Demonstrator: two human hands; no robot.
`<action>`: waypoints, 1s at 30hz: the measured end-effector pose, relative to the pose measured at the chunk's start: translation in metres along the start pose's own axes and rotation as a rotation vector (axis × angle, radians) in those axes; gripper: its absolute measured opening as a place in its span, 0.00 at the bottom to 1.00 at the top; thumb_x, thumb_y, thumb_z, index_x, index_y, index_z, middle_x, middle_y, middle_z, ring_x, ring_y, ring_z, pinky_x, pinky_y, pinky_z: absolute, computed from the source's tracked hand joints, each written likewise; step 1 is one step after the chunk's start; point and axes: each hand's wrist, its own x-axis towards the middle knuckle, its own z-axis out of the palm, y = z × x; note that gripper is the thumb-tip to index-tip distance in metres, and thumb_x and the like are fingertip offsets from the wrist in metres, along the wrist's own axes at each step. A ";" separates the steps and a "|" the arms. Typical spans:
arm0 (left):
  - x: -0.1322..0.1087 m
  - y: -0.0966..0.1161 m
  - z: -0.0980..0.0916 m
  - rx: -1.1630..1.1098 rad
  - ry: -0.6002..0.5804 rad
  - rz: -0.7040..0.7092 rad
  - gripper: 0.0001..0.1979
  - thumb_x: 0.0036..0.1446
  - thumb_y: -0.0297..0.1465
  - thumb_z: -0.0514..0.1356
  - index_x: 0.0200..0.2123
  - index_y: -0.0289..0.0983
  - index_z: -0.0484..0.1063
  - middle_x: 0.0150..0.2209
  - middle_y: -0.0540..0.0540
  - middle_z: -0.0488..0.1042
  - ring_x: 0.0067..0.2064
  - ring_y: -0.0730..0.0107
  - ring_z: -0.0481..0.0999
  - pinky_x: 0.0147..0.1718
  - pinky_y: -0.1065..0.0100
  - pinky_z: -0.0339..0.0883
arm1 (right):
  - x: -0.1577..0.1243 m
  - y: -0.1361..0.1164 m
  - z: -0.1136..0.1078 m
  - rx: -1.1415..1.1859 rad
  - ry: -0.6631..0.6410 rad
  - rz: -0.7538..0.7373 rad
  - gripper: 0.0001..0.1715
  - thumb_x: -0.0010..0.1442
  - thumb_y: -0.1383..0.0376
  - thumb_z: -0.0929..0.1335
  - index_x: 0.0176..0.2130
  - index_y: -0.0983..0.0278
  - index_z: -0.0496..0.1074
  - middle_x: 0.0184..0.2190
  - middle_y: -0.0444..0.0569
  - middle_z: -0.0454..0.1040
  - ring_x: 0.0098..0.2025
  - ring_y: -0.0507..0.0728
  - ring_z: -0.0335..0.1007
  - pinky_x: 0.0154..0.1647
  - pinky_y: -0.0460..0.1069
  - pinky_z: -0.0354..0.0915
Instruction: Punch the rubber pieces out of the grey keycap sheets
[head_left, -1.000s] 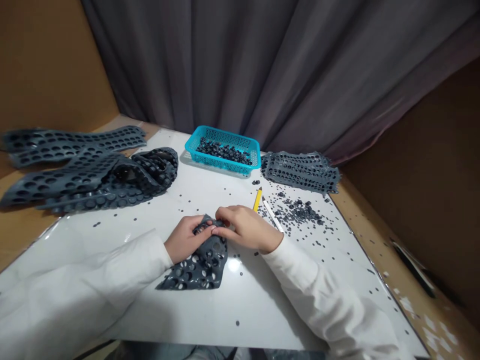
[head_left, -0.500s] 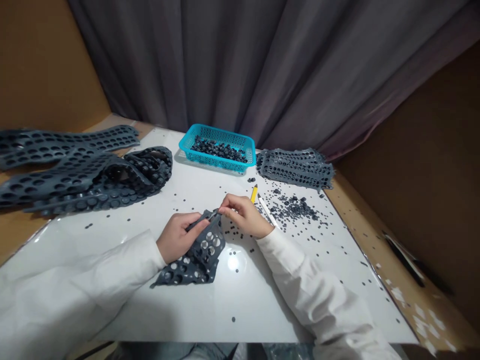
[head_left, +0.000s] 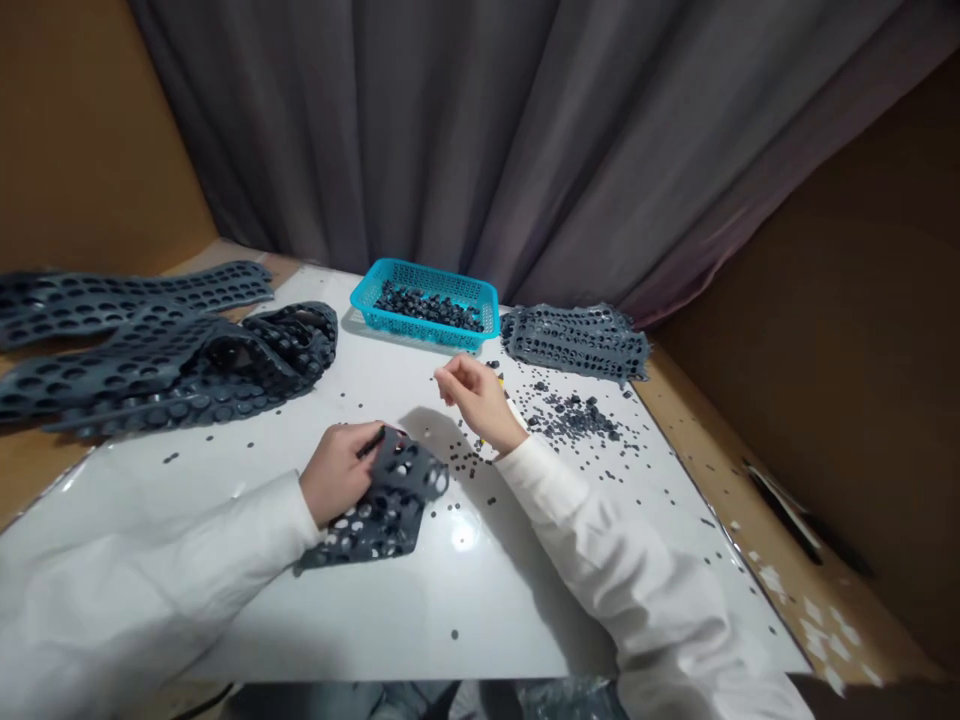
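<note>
My left hand [head_left: 341,470] is closed on a dark grey rubber sheet [head_left: 390,510] with rows of round holes. The sheet's lower part rests on the white table top, and its right corner sticks up past my fingers. Raised over the table, apart from the sheet, my right hand [head_left: 480,398] has its fingers curled and pressed together; whatever lies between the fingertips is hidden or too small to name. Beyond it stands a turquoise basket [head_left: 491,318] with many small black rubber parts [head_left: 427,304] in it. A yellow-tipped tool is mostly covered by my right hand.
Long perforated rubber sheets [head_left: 150,360] lie folded on the left. Trimmed perforated sheets [head_left: 574,340] are stacked right of the basket. A pile of small black pieces [head_left: 581,417] spreads over the right side. Dark slim tools [head_left: 784,510] and white scraps [head_left: 814,630] lie near the right edge.
My right hand has come away from the sheet and moved up toward the basket. The left hand keeps its hold, and the sheet's upper corner has tipped to the right.
</note>
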 end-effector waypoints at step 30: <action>0.016 -0.015 0.007 -0.390 0.146 -0.342 0.19 0.47 0.42 0.61 0.37 0.33 0.74 0.36 0.44 0.79 0.39 0.60 0.75 0.41 0.64 0.67 | 0.027 -0.015 -0.006 -0.836 -0.445 -0.388 0.16 0.60 0.54 0.61 0.33 0.64 0.69 0.30 0.49 0.71 0.33 0.55 0.64 0.37 0.50 0.58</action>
